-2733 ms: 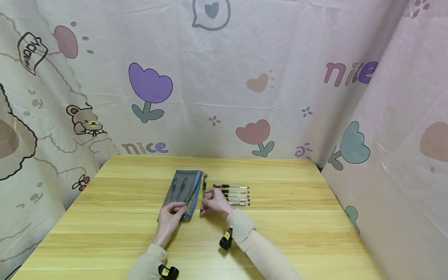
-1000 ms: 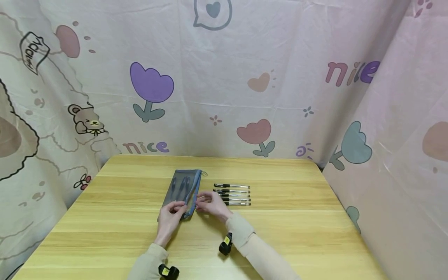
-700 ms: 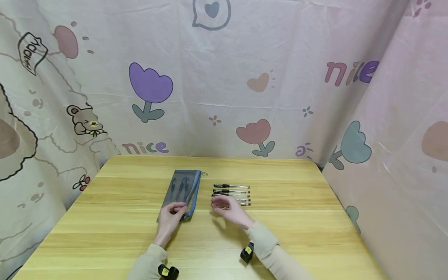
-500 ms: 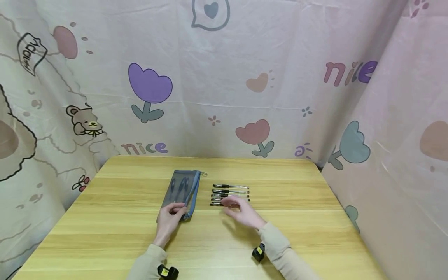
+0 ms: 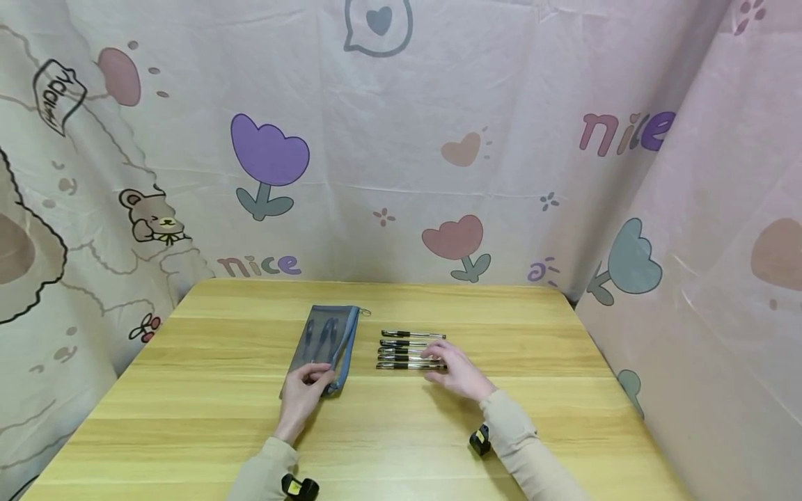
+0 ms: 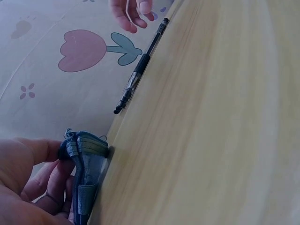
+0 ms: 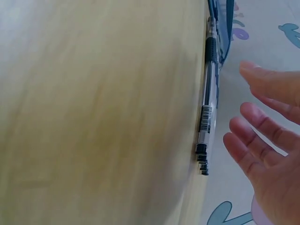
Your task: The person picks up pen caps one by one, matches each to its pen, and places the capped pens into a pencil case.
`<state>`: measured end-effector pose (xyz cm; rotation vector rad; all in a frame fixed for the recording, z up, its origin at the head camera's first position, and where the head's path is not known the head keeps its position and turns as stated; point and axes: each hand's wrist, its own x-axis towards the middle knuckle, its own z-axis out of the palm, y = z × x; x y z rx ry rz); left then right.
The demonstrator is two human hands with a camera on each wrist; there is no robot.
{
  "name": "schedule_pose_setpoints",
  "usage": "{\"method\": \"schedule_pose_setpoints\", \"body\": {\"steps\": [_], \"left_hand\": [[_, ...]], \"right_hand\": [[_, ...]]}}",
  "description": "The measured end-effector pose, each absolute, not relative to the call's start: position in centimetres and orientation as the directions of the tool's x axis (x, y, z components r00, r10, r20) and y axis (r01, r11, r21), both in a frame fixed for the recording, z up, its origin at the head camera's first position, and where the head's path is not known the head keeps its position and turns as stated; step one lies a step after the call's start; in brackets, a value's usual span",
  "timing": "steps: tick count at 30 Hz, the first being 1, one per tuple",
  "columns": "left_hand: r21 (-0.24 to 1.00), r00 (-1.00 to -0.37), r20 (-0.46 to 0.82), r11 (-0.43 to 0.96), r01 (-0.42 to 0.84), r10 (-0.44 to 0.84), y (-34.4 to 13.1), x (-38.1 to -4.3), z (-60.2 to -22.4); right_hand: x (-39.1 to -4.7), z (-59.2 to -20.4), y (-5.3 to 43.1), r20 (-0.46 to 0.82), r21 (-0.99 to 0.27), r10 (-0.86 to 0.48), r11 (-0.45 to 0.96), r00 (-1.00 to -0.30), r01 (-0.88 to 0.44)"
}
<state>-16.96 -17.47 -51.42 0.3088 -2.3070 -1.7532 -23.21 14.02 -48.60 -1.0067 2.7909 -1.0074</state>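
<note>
A blue-grey mesh zip pouch (image 5: 318, 351) lies left of centre on the table, with its blue zipper side parted. Dark pens (image 5: 327, 334) show through its mesh. My left hand (image 5: 303, 398) pinches the near corner by the opening; in the left wrist view the thumb and fingers grip the pouch (image 6: 86, 164) edge. Several black-gripped clear pens (image 5: 401, 344) lie side by side to its right. Over their right ends hovers my right hand (image 5: 462, 374), fingers apart and loosely bent. In the right wrist view that hand holds nothing, beside the nearest pen (image 7: 206, 98).
The wooden table (image 5: 532, 431) ends at a patterned curtain (image 5: 376, 174) behind, with more curtain along both sides. Black wrist cameras sit on the left sleeve (image 5: 266, 467) and right sleeve (image 5: 516, 435). A metal ring (image 5: 366, 312) hangs at the pouch's far corner.
The right hand held a pen at the pouch's opening; that pen now shows inside. Emptied, the hand has moved right, over the pens' right ends. The left hand keeps its grip.
</note>
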Motion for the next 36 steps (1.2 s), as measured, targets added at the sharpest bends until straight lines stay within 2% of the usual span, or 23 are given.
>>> {"method": "schedule_pose_setpoints", "body": {"steps": [15, 25, 36], "left_hand": [[0.962, -0.951, 0.055, 0.272, -0.031, -0.304, -17.5, -16.8, -51.5], [0.965, -0.957, 0.022, 0.258, -0.056, -0.288, -17.5, -16.6, -51.2], [0.963, -0.953, 0.043, 0.265, -0.04, -0.301, -17.4, -16.7, -51.2]], "right_hand": [[-23.7, -49.0, 13.8, 0.153, -0.541, -0.561, 0.642, -0.814, -0.544], [-23.9, -49.1, 13.5, 0.149, -0.533, -0.579, 0.636, -0.801, -0.558], [-24.4, -49.3, 13.1, 0.129, -0.551, -0.571, 0.638, -0.811, -0.538]]}}
